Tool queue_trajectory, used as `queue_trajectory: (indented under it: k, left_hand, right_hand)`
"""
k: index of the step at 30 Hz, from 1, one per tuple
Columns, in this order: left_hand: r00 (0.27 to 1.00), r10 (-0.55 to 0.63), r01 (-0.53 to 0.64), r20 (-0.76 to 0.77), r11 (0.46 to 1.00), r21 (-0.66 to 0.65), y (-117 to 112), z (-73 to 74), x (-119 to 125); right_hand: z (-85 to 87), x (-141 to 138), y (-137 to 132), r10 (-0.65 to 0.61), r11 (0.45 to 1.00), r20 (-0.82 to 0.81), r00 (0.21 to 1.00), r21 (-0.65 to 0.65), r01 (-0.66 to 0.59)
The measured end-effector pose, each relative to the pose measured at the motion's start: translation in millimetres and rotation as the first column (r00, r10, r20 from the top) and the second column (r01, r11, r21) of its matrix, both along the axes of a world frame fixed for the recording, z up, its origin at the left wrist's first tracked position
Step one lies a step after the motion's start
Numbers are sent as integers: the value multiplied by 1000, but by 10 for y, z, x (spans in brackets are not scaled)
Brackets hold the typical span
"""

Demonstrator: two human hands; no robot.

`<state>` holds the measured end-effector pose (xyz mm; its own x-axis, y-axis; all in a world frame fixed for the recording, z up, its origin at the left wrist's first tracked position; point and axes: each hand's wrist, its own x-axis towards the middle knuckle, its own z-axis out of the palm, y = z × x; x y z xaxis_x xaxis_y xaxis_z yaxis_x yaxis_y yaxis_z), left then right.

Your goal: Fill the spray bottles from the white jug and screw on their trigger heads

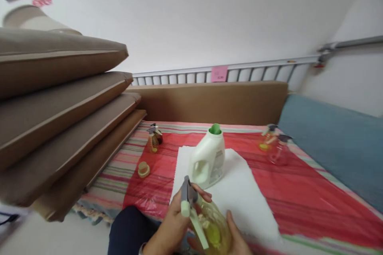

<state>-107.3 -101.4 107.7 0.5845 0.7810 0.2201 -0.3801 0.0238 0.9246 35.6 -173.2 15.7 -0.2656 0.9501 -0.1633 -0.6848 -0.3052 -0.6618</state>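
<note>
Close to me, a yellow-tinted clear spray bottle (218,223) with a grey and pale-green trigger head is held tilted between both hands. My left hand (175,217) is wrapped around its neck, just below the trigger head. On the bottle's lower right side, my right hand (237,237) presses its fingers against the body. Beyond them stands a white detergent jug (208,159), upright, its cap off and a green spout showing at the mouth. White paper sheets (251,199) lie under the jug.
A pale cap (143,169) and two small spray bottles (153,140) sit on the left of the red plastic sheet (311,191). Two more spray bottles (279,153) stand at right. Stacked brown cushions (60,127) rise at left; a brown board (209,103) spans the back.
</note>
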Motion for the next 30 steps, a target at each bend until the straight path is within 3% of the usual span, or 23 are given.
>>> queue_trajectory:
  k: [3,6,9,11,14,16,19,22,30]
  left_hand:
    - [999,1,2,-45,999,50,11,71,30]
    - [998,31,-28,-51,998,58,-10,139,52]
    - [999,9,-7,-52,999,36,-20,132,63]
    - [1000,16,-15,-19,999,37,0,76,68]
    - [995,75,-78,61,996,48,52,-24,74]
    - [993,89,-93,72,994,54,67,-58,80]
    - [999,16,-18,39,999,41,39,-39,105]
    - [998,-17,17,66,1000,9,11,11,149]
    - [962,224,-206,153,970,-127,58,234,146]
  right_hand:
    - [157,-30,-5,-34,995,-331,943,81,64]
    - [311,-49,-38,-94,978,-374,923,138,155]
    - [387,-76,-79,23,998,-395,918,65,3]
    - [403,-92,-105,-25,997,-398,917,61,54]
    - [382,-89,-130,-213,958,-402,891,94,271]
    - [339,-79,-131,-181,975,-415,891,41,218]
    - [277,-83,-120,-68,998,-434,899,-35,59]
    - [256,-93,-112,-107,994,-441,891,-47,96]
    - [151,-57,-76,-151,972,-479,865,-231,41]
